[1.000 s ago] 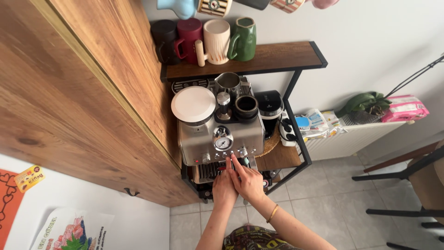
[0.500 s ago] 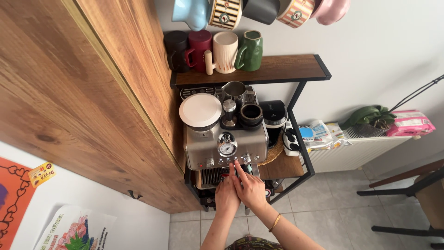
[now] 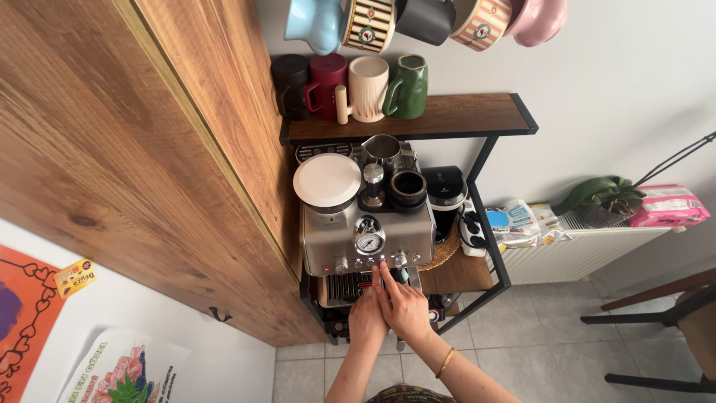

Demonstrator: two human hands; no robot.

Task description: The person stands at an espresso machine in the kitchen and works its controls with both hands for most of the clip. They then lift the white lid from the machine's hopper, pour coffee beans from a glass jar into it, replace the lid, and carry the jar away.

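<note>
Brushed steel covered the espresso machine, a boxy unit on the lower shelf of a black-framed rack, with a round gauge at the front's centre and a row of small knobs beneath. A white lid sat at its 11 o'clock. The left hand and right hand lay pressed together at the machine's 6 o'clock, forefingers stretched onto the knob row; what the other fingers held could not be told. Mugs lined the wooden shelf at 12 o'clock.
</note>
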